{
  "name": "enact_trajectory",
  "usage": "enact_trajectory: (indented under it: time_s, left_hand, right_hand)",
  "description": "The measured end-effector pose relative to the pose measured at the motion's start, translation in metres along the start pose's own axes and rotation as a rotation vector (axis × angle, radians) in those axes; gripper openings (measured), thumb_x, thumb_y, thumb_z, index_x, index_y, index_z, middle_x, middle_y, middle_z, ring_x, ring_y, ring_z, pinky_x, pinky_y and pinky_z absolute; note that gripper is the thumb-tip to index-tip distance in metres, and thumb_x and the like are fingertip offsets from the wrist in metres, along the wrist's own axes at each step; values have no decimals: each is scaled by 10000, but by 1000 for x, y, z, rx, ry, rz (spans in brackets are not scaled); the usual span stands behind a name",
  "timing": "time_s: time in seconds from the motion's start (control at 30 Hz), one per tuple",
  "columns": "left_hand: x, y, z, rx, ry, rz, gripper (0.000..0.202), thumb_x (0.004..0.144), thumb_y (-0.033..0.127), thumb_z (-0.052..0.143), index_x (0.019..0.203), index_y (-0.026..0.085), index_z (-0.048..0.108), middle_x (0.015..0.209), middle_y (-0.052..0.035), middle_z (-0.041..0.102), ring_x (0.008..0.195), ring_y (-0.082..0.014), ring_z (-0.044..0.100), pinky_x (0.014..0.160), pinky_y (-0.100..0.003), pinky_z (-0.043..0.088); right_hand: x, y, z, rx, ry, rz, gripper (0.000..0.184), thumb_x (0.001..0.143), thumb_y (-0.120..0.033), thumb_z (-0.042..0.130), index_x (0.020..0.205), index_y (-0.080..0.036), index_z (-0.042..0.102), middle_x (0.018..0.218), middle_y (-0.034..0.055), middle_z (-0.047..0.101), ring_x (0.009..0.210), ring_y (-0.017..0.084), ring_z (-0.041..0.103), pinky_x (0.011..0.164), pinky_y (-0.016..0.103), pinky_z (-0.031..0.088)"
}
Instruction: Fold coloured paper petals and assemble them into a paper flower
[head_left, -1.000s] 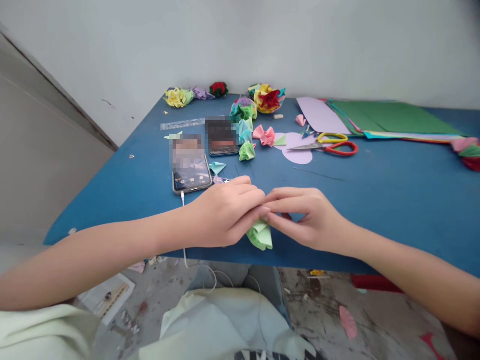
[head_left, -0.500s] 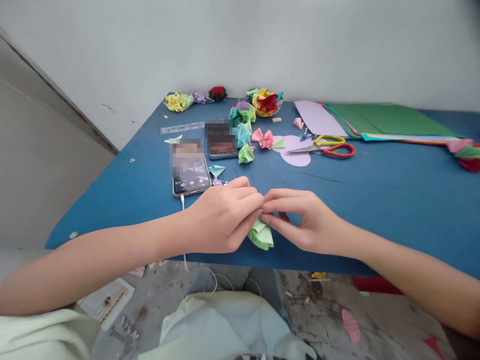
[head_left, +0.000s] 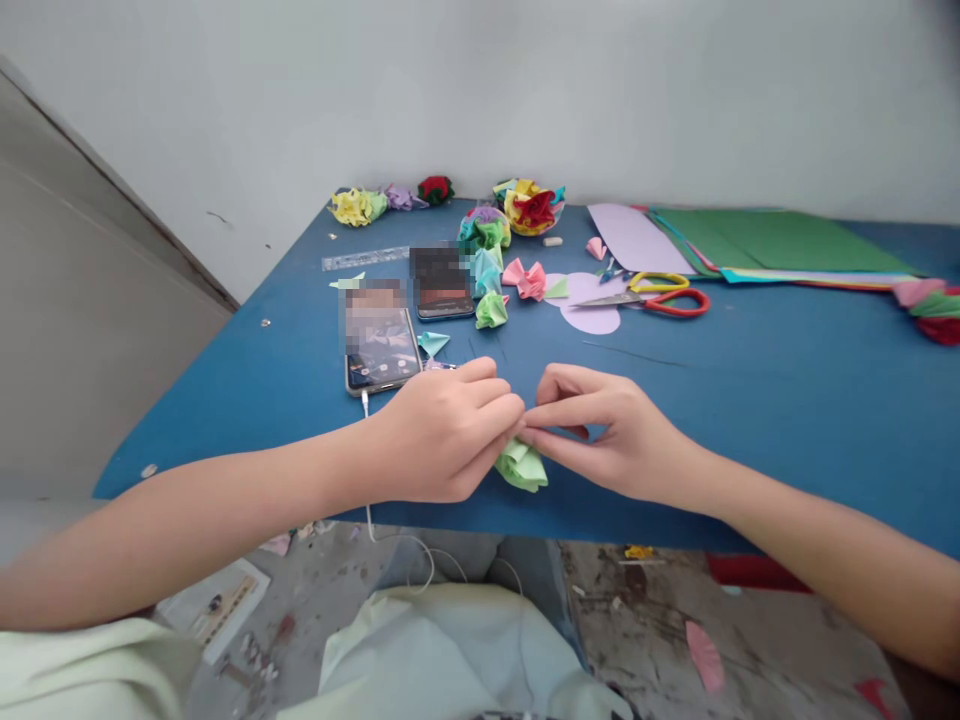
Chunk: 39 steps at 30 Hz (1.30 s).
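A pleated light green paper flower [head_left: 523, 468] hangs below my fingertips, close to the table's front edge. My left hand [head_left: 461, 430] is closed with its fingers pinching the top of that flower. From the other side my right hand [head_left: 611, 430] meets it, thumb and index finger pressed together at the same gathered point. The fingers hide what exactly sits between them there. Beyond my hands, a green folded paper piece [head_left: 492, 310], a pink paper bow [head_left: 525, 279] and a small blue paper cone [head_left: 433, 343] lie on the table.
The blue table [head_left: 750, 420] carries two phones [head_left: 382, 350], one with a white cable. Scissors [head_left: 660, 296] lie over purple paper circles [head_left: 592, 305]. Coloured sheets [head_left: 787, 240] are stacked at the right rear. Crumpled paper flowers [head_left: 534, 207] and a clear ruler [head_left: 365, 258] lie farther back.
My right hand's index finger and thumb have straightened slightly at the pinch, and its other fingers have curled back away from my left hand. The green flower stays nearly in place.
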<state>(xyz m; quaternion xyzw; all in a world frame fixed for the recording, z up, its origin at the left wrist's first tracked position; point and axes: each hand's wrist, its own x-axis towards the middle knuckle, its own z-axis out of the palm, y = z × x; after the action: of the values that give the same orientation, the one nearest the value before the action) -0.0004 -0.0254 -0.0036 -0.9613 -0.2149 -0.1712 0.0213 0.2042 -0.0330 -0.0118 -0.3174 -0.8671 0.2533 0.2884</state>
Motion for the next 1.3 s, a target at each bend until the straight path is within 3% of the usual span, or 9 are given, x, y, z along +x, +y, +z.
enact_trajectory:
  time_s: [0.27,0.47,0.7,0.97,1.3]
  left_hand:
    - [2,0,7,83,25,-39,303,907,222,323,669,135,489,612,-37,486,618,-151,369,525,-264,307]
    - [1,1,3,-18,-4,-52,260,892,207,318,700,142,481,639,-41,493,623,-153,366,559,-268,324]
    - [2,3,-2,-165,-72,-102,216,890,188,309,740,143,458,684,-40,483,657,-156,376,639,-286,349]
    - [4,1,-1,-184,-50,-103,196,889,198,328,797,132,489,736,-54,517,688,-161,392,651,-289,358]
    - [4,-2,1,-195,-25,-61,224,894,189,323,743,136,480,701,-56,508,675,-157,378,670,-293,366]
  right_hand:
    - [-3,-3,2,-53,-10,-60,143,809,-141,524,686,-133,599,725,7,443,618,73,401,563,221,349]
    - [-8,0,5,-113,4,-119,87,810,-141,523,762,-141,596,737,-2,431,611,65,397,564,208,354]
    - [-12,0,11,-354,79,-168,104,824,-161,507,841,-153,610,789,25,460,633,89,425,546,224,358]
    - [-5,0,7,-167,91,-116,89,815,-170,536,825,-143,621,728,3,435,624,78,424,563,208,372]
    - [-3,-1,5,-137,138,-117,60,805,-180,563,807,-165,620,706,-8,430,603,79,424,549,215,371]
